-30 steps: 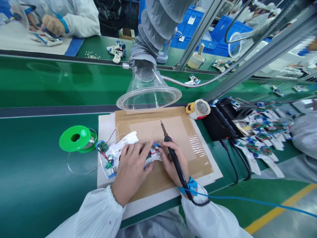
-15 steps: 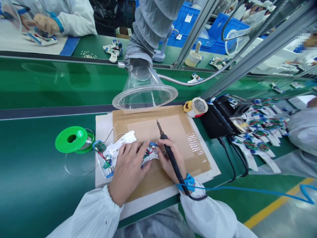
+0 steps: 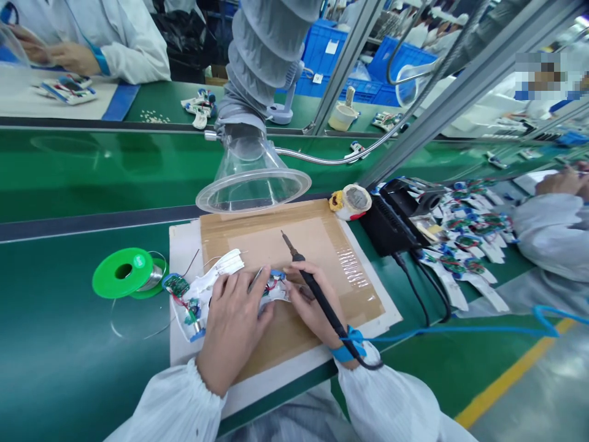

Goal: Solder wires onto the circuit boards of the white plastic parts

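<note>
Against half a second ago: co-worker's hand (image 3: 76, 59), upper left, now lifted off the wired piece (image 3: 69, 90) it touched; own hands little changed. Left hand (image 3: 237, 325) lies over wired white casings (image 3: 205, 285) at the left side of the cardboard (image 3: 356, 307), grip cannot be told; right hand (image 3: 309, 316) grasps the soldering iron (image 3: 315, 290), fingertips beside the casings. Counts: one iron, one solder spool (image 3: 108, 277), one fume cone (image 3: 253, 191); casings partly hidden, number uncertain.
</note>
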{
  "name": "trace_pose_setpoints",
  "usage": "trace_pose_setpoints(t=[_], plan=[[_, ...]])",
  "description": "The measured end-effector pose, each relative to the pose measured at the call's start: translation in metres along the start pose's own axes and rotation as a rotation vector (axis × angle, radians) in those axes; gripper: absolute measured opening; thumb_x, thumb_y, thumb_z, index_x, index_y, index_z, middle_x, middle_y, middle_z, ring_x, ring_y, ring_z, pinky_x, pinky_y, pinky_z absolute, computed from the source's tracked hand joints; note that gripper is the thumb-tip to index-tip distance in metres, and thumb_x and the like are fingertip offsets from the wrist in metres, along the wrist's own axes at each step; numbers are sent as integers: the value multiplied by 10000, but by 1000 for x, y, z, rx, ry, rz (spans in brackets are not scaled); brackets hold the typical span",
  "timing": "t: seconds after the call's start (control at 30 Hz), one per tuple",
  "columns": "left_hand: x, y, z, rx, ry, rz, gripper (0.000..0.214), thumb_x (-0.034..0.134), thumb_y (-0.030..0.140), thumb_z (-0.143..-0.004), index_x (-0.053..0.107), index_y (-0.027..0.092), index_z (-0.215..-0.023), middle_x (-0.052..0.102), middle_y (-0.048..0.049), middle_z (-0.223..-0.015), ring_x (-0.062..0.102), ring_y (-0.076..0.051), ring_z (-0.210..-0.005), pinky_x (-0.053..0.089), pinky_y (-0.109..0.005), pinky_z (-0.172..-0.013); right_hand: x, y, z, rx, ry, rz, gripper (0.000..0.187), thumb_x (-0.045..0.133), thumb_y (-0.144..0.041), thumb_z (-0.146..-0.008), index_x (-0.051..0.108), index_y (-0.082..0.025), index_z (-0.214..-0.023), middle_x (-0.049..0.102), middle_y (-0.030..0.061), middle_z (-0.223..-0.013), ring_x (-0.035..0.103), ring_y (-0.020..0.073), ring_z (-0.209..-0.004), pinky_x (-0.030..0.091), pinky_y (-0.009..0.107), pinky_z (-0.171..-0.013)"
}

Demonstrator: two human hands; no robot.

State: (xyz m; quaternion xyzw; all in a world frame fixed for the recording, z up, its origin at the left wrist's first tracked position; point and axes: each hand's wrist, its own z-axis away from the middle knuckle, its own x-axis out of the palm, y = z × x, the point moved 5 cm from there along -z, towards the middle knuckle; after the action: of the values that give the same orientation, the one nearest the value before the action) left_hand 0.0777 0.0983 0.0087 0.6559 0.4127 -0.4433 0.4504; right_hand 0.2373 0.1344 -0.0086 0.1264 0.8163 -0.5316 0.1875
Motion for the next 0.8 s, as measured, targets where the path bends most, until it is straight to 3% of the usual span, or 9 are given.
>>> trace_pose_setpoints(t=[0.17, 0.47, 0.67, 0.8], plan=[[1, 1, 0, 16, 1, -57, 497, 580, 267, -936, 547, 204, -1428, 672, -96, -1105, 588, -284, -996, 398, -454, -950, -12, 1, 0, 149, 192, -65, 183, 576, -229, -985, 610, -262, -1162, 740, 44, -1062, 734, 187, -1009, 604, 331, -898], [0, 4, -1, 38, 1, -146, 451, 555, 282, -957, 565, 203, -1401, 670, -87, -1071, 584, -275, -954, 376, -418, -824, 12, 12, 0, 304, 130, -32, 269, 709, -340, -909, 624, -265, -1153, 732, 22, -1011, 714, 163, -760, 601, 291, -694], [2, 4, -2, 42, -6, -143, 466, 565, 287, -954, 552, 197, -1411, 662, -89, -1066, 579, -272, -944, 375, -396, -790, 12, 15, -3, 302, 89, -57, 276, 679, -326, -931, 606, -278, -1193, 732, 9, -1008, 705, 150, -732, 577, 274, -645], [2, 5, -2, 41, -2, -139, 461, 559, 293, -958, 552, 183, -1406, 651, -88, -1043, 573, -272, -937, 380, -396, -790, 5, 8, 0, 165, 142, 22, 259, 672, -256, -937, 599, -278, -1184, 728, 12, -1002, 713, 168, -798, 579, 316, -732]])
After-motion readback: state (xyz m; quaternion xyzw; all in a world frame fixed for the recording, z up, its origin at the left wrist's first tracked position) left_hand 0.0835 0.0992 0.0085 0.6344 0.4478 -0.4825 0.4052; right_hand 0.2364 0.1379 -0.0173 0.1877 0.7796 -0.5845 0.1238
